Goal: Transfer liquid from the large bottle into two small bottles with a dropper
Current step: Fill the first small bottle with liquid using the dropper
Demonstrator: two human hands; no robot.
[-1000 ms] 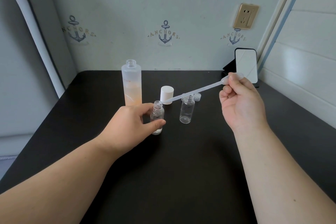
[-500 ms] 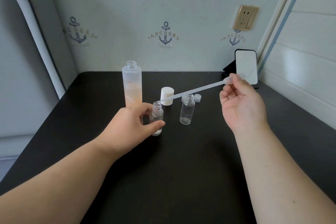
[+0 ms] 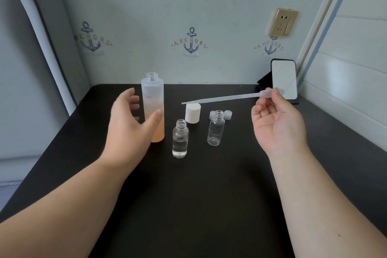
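1. The dropper (image 3: 226,98) sits high over the table (image 3: 209,205), pinched at its bulb by your right hand (image 3: 276,125), thumb and forefinger closed on it; its tip points left above the white cap (image 3: 192,113). A second ago that tip hung over the mouth of the near small bottle (image 3: 180,138); it has lifted away.
2. That near small bottle now stands free, about 1/3 full of clear liquid. Your left hand (image 3: 129,121) has let go of it and moved to the large bottle (image 3: 152,107), fingers spread around the body, thumb in front; whether it touches yet I cannot tell.
3. The far small bottle (image 3: 215,130) looks empty, with 2 clear caps (image 3: 227,114) just behind it.
4. Judged from this, 1 delivery is finished and a refill is next: steady the large bottle, then lower the tip into its open neck.
5. A phone (image 3: 284,79) leans against the wall at the back right.
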